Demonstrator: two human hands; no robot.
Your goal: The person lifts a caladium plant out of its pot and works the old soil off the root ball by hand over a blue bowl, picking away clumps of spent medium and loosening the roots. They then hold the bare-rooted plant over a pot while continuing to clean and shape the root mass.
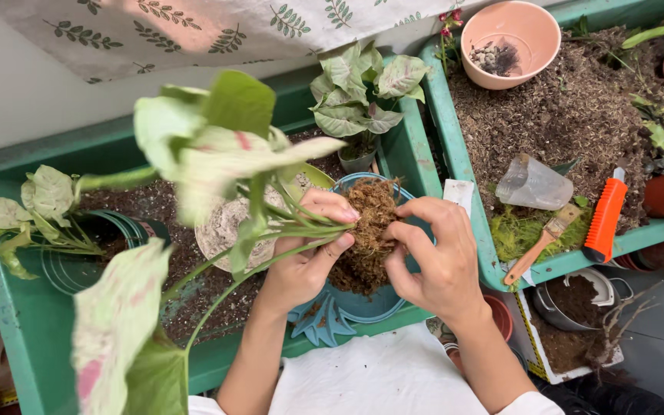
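While I tease the brown, fibrous root ball (368, 230) over the round blue plastic pot (363, 300), my left hand (309, 253) has its grip pinched on the thin green stems (293, 230) at the crown, and my right hand (432, 253) presses its fingertips into the roots. Pull too hard and I judge the stems snap; loose soil could spill past the green plastic tray (24, 323).

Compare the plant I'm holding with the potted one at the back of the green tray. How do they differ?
The held plant lies tipped sideways with its root ball bare between the left hand and right hand; the back plant stands upright in a small pot. The held plant's leaves are pale with pink flecks and long stems; the back plant's are grey-green and compact. Both have broad, pointed, variegated leaves.
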